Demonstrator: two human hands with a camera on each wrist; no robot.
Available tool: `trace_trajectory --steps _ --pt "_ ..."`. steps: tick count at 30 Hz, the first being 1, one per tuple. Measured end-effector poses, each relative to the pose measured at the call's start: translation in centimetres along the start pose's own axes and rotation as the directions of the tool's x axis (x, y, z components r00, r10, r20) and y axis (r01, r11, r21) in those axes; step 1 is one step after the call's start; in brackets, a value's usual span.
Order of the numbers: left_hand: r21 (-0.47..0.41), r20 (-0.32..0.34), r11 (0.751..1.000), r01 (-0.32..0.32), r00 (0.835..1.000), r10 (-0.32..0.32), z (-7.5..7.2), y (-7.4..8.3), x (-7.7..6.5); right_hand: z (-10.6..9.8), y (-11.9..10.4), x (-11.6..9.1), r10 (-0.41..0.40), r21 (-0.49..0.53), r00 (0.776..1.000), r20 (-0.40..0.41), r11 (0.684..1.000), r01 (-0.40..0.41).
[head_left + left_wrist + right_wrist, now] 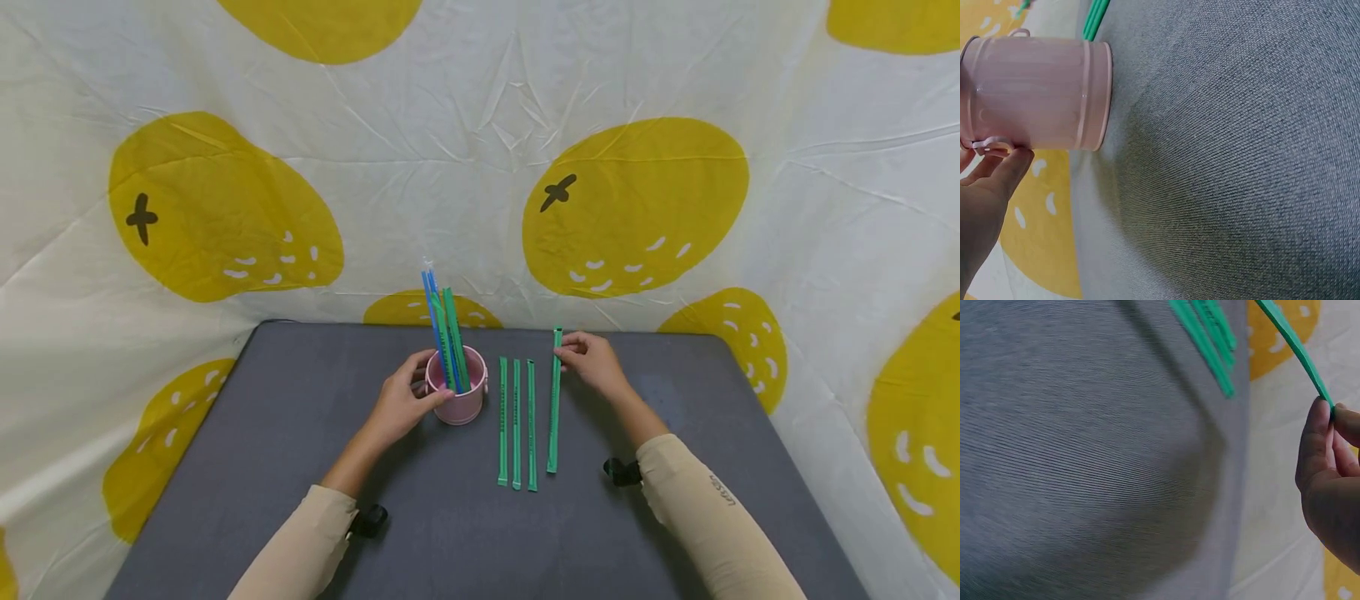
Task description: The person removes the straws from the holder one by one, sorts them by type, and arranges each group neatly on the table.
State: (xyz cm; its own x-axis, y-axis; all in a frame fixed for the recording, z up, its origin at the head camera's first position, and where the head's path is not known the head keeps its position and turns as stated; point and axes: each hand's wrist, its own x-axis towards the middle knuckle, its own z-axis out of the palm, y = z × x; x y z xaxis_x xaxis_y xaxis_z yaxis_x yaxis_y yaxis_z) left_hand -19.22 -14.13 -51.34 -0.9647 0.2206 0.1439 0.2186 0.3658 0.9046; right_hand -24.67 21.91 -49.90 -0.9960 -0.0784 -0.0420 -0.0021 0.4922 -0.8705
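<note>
My left hand (401, 398) grips the left side of a small pink metal bucket (460, 408), its thumb at the front near the rim. Standing in the bucket are several wrapped straws, green (454, 337) and blue (428, 304). On the right, my right hand (592, 360) pinches a green paper-wrapped straw (555, 408) near its far end. The right wrist view shows this straw (1297, 349) raised above the table between thumb and fingers. Between the bucket and the held straw, three more green wrapped straws (517, 425) lie side by side, roughly parallel.
A dark grey cloth-covered table (450, 533) carries everything. Behind it hangs a white curtain (435, 200) printed with large yellow fruit, close to the table's back edge. Dark wrist cameras (369, 521) sit below both sleeves.
</note>
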Motion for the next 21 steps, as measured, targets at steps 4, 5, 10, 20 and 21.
trace_trajectory --steps 4,5,10,20,21 --pt "0.003 -0.004 1.000 0.000 1.000 0.000 0.0 0.0 0.0 1.0 1.1 -0.1 0.041 -0.034 0.999 0.023 0.999 -0.040" --pt "0.002 -0.004 1.000 -0.001 1.000 0.001 0.0 0.0 0.0 1.2 1.3 -0.1 0.047 -0.035 0.998 0.028 0.998 -0.046" --pt "0.000 -0.003 1.000 0.010 1.000 -0.010 0.0 0.2 0.0 2.0 1.9 -0.1 0.094 -0.008 0.994 0.046 0.996 -0.094" --pt "0.011 0.007 1.000 0.014 1.000 -0.014 0.0 0.1 -0.1 3.1 2.8 0.0 0.143 0.059 0.984 0.106 0.987 -0.150" --pt "0.011 0.007 1.000 0.013 1.000 -0.013 0.0 0.1 -0.1 3.1 2.9 0.0 0.145 0.063 0.984 0.103 0.986 -0.152"
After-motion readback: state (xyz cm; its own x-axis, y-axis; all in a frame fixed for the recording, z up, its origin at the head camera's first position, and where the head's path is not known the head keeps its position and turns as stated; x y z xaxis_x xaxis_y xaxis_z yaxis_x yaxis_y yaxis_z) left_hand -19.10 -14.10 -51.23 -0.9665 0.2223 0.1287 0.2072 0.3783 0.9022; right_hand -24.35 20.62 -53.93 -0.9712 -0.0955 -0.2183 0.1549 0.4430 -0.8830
